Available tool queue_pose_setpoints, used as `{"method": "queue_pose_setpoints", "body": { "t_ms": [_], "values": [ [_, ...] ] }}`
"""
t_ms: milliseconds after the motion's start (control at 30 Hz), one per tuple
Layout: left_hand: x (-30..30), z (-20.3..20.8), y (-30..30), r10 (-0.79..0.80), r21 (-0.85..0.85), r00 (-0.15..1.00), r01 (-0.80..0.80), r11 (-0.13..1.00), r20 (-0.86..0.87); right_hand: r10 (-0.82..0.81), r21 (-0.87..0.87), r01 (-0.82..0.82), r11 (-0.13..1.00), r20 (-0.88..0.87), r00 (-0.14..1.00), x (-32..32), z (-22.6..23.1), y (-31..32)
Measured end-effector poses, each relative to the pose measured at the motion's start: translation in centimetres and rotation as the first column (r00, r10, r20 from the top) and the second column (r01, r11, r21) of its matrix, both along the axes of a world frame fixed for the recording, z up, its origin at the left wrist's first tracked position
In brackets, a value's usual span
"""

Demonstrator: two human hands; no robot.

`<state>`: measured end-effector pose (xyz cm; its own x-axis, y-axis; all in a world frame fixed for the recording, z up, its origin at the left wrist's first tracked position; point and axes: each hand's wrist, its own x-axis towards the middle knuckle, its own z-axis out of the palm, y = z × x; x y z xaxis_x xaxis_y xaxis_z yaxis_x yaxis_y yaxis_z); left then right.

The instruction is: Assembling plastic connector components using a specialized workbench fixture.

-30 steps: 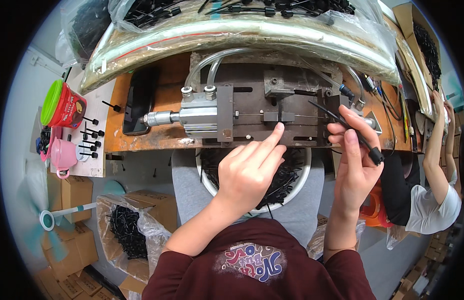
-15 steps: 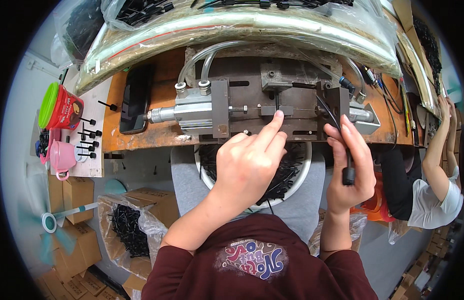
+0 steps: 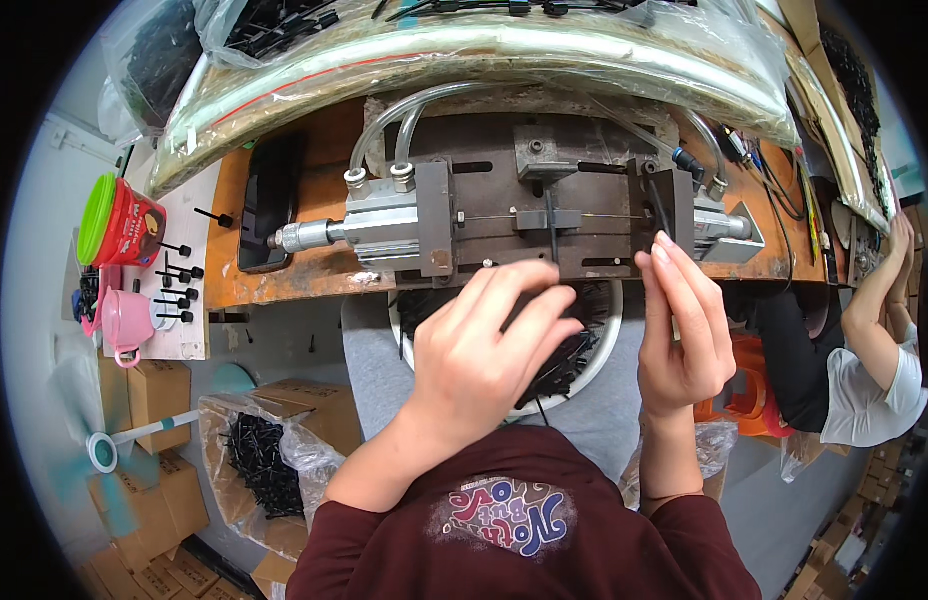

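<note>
On the dark metal fixture [image 3: 494, 190], a small grey block [image 3: 531, 220] sits mid-plate with a black rod [image 3: 552, 240] lying across it toward me. My left hand [image 3: 474, 345] hovers at the plate's front edge, fingers bent and apart, slightly smeared, with the fingertips near the rod's near end. To the right, my right hand [image 3: 689, 345] is closed in a pinch at the lower end of another black rod [image 3: 659, 205], which stands up beside the right bracket [image 3: 674, 200]. Its lower part is hidden by the fingers.
Air cylinders [image 3: 384, 225] with clear hoses flank the plate. A white-rimmed tub [image 3: 616, 340] of black parts rests at my lap. At left are a phone [image 3: 269, 205], a red tub [image 3: 134, 225] and a pink cup [image 3: 126, 318]. A co-worker [image 3: 869, 380] works at right.
My left hand has drawn back from the block, its pointing finger now bent. The right hand's black rod has shifted upward, its thick end no longer showing below. The view has shifted slightly.
</note>
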<state>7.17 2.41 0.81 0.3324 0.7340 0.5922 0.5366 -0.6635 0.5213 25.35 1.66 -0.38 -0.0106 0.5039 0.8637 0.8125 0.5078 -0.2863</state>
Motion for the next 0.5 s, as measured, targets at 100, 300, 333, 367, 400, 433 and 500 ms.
{"method": "queue_pose_setpoints", "body": {
  "t_ms": [100, 300, 333, 367, 400, 433, 500],
  "values": [
    [0.5, -0.9, 1.0, 0.041, 0.086, 0.993, -0.032, 0.996, -0.110, 0.042, -0.015, -0.042, 0.999, -0.028, 0.999, 0.0, -0.1, -0.4],
    [0.8, -1.2, 1.7, 0.059, 0.127, 0.965, -0.027, 0.992, -0.257, 0.187, -0.139, -0.202, 0.969, -0.117, 0.975, 0.6, 1.0, -1.3],
    [0.8, -1.1, 1.8, 0.060, 0.127, 0.964, -0.028, 0.992, -0.259, 0.185, -0.154, -0.205, 0.967, -0.134, 0.974, 0.6, 1.1, -1.3],
    [0.9, -1.0, 1.8, 0.060, 0.126, 0.963, -0.028, 0.992, -0.261, 0.182, -0.158, -0.208, 0.965, -0.164, 0.970, 0.5, 1.1, -1.4],
    [0.9, -0.8, 1.8, 0.061, 0.125, 0.963, -0.028, 0.992, -0.263, 0.188, -0.178, -0.212, 0.961, -0.142, 0.972, 0.6, 1.2, -1.4],
    [0.9, -0.8, 1.8, 0.061, 0.117, 0.960, -0.030, 0.993, -0.274, 0.249, -0.171, -0.300, 0.938, -0.269, 0.931, 0.5, 1.1, -1.4],
    [0.9, -0.7, 1.7, 0.063, 0.097, 0.954, -0.036, 0.995, -0.294, 0.355, -0.061, -0.451, 0.890, -0.528, 0.771, 0.0, 0.7, -1.3]
  ]
}}
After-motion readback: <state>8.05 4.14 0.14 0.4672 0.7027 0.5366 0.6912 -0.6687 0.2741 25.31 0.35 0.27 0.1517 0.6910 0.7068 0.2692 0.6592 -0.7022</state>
